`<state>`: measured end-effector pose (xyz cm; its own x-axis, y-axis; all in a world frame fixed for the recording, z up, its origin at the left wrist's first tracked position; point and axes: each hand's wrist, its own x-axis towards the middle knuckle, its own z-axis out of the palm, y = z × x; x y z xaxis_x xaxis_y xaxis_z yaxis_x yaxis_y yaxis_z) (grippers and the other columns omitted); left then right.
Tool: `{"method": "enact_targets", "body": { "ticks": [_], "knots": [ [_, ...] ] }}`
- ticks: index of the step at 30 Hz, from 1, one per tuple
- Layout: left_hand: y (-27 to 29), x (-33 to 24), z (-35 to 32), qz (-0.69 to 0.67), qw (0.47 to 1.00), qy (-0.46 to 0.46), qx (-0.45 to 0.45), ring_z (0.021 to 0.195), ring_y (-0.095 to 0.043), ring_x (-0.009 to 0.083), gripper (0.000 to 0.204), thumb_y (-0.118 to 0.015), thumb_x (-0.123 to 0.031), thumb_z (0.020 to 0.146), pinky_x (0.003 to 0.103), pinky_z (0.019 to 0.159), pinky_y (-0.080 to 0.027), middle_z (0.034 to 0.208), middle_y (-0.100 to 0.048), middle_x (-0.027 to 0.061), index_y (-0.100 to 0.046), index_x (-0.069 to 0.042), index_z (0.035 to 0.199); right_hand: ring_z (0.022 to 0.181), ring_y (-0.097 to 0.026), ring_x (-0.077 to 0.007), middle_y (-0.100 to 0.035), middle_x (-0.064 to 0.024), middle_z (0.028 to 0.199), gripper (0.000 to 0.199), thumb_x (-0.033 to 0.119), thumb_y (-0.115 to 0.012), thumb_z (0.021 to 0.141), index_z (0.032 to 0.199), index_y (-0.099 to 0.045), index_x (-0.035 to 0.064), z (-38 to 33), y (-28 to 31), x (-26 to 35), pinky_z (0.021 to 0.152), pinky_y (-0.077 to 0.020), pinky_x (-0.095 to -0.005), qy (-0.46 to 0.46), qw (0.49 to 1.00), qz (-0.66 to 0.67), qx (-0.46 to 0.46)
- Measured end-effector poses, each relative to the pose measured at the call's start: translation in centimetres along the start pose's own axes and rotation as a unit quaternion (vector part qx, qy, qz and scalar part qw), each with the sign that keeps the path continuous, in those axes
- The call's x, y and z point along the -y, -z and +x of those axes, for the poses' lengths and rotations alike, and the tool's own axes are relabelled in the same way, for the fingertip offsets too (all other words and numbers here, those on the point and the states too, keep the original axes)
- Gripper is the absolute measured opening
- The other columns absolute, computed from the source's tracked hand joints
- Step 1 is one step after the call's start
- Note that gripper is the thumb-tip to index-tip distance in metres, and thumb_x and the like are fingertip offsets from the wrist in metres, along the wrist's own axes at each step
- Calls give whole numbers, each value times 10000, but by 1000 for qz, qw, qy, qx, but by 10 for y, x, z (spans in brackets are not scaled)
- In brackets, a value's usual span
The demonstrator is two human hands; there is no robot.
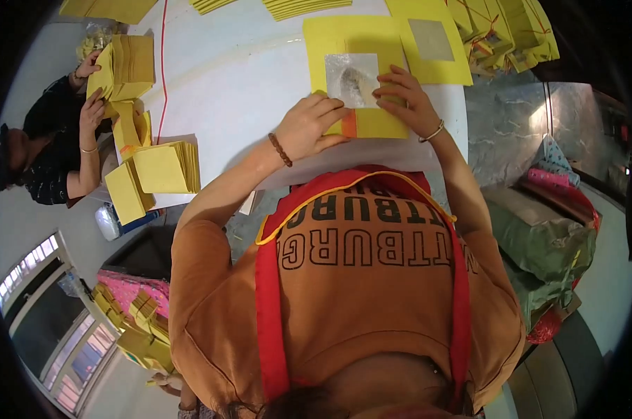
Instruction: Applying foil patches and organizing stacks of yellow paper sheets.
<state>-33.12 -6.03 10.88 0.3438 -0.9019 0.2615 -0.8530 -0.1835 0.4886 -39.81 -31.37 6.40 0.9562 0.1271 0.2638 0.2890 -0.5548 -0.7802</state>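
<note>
The white bench fills the upper middle of your view, with you leaning over its near edge in an orange shirt and red apron straps. Across its far side lie fanned stacks of yellow paper sheets, the biggest heap at the upper right, thinner ones along the top edge. A thin red cord runs down the bench on the left.

At the left end another person sits in dark clothes, both their hands on a bundle of yellow sheets; a further pile of folded yellow sheets rests at the bench corner just below them.

Directly in front of you lies a square yellow sheet with a silver foil square at its centre and an orange strip near its lower edge. Just beside it on the right lies a second yellow sheet with its own grey foil patch.

Your left hand, a brown bead bracelet on its wrist, lies curled with its fingers bent onto the sheet's lower left corner, touching the foil's edge. Your right hand, a thin bangle on its wrist, presses its fingertips together on the foil's right edge and the sheet beneath.
</note>
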Motion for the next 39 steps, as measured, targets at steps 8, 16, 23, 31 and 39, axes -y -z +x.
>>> {"method": "enact_targets", "body": {
  "ticks": [8, 16, 23, 31, 39],
  "knots": [
    [6, 3, 2, -81, 995, 55, -19, 691, -568, 255, 124, -579, -181, 827, 336, 630, -464, 726, -599, 83, -625, -66, 843, 1293, -256, -281, -486, -70, 1239, 315, 222, -396, 925, 983, -676, 89, -5, 2, -8, 1067, -197, -386, -18, 997, 60, 54],
    [9, 3, 0, -239, 947, 216, -13, 565, -581, 184, 144, -575, -147, 794, 286, 543, -457, 678, -614, 106, -636, -18, 816, 1289, -262, -280, -500, -73, 1230, 466, 310, -277, 951, 965, -682, 80, -1, 5, -1, 1069, -187, -375, -67, 988, 129, 44],
    [8, 11, -1, -293, 911, 291, 7, 569, -527, 81, 157, -576, -152, 801, 237, 540, -431, 637, -600, 50, -639, -10, 814, 1292, -264, -282, -500, -91, 1234, 649, 413, -106, 952, 1009, -645, 57, -4, 4, -11, 1070, -185, -377, -36, 991, 123, 38],
    [10, 18, 1, -375, 860, 346, 18, 618, -494, 44, 158, -579, -138, 803, 214, 567, -413, 651, -581, -5, -646, 4, 814, 1294, -267, -287, -502, -82, 1237, 675, 534, -121, 921, 1162, -534, 58, -5, 0, -10, 1071, -183, -392, -62, 983, 174, 8],
    [11, 24, 2, -413, 838, 354, 44, 636, -484, 40, 156, -587, -137, 808, 207, 577, -405, 666, -572, -17, -652, 4, 825, 1290, -275, -293, -496, -86, 1246, 718, 584, -121, 901, 1176, -522, 56, -3, 2, -11, 1071, -177, -401, -59, 987, 151, 21]
  ]
}}
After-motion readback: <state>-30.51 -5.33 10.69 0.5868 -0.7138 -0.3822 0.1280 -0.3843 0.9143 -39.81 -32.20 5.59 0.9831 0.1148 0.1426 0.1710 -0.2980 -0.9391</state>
